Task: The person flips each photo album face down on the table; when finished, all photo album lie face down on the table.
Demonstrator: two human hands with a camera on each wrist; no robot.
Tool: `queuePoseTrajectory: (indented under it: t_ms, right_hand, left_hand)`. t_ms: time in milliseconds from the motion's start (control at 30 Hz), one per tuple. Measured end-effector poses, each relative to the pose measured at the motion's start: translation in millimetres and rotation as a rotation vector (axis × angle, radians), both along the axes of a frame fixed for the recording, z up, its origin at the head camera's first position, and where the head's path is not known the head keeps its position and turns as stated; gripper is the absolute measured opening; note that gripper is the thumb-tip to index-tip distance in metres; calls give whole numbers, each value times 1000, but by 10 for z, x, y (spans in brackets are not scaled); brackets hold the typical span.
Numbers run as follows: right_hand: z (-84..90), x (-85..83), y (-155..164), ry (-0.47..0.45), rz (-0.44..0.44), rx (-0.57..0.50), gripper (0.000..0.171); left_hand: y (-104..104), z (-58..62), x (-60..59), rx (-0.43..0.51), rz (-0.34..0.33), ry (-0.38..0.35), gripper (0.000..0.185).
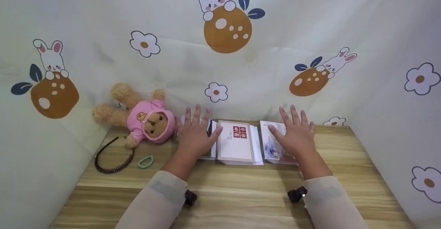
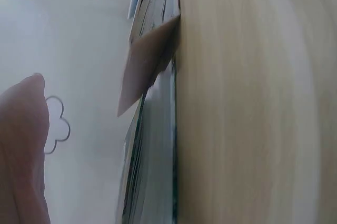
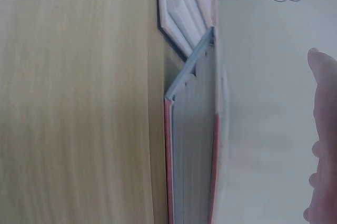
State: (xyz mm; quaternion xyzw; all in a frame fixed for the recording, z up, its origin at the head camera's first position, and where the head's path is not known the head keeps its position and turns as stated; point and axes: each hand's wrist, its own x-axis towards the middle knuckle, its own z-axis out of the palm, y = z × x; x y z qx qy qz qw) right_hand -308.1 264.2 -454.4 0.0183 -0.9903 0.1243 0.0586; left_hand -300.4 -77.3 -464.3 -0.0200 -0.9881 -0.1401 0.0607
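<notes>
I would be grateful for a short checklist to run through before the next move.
1. Left hand free: ok, fingers spread, nothing held.
2. Right hand free: ok, fingers spread, nothing held.
3. Middle book uncovered: ok, its red squares show between the hands.
4. Left-hand book cover in full view: not ok, the left hand hides much of it in the head view.
5. Headband and green band away from the books: ok, both lie apart from them, to the left.
6. Plush bear clear of the left-hand book: cannot tell, they are too close to judge contact.
</notes>
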Motion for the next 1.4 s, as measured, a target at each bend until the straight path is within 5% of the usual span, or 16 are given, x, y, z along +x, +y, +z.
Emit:
queuePoseTrajectory:
  t_ms: [233,367,500,667,900,1233,1400]
  right_hand:
    - [18,161,234,65,13,-79,90]
    - [12,242,392,89,46,-189,86]
    - [17,308,568,19,9,-322,87]
    - [-41,344,752,-76,-67,-472,88]
    - [-290,277,866,-91,-48,-691,79]
    - [-461,243,887,-249,-18,-920,88]
    - [-486,243,864,-300,-3,-912,82]
  left_hand:
    - [493,-94,113,237,-105,4,87]
    - [808,-103,222,461,-206,-37,87]
    - [1091,-115,313,684,-268,-109,87]
    - [1362,-141,405,838,-274,-221,89]
    - [1602,-243,409,942,-285,-349,91]
    - [1811,-367,323,1166,-201,-368,73]
    - [1873,-390,310,1243,-148,-379,79]
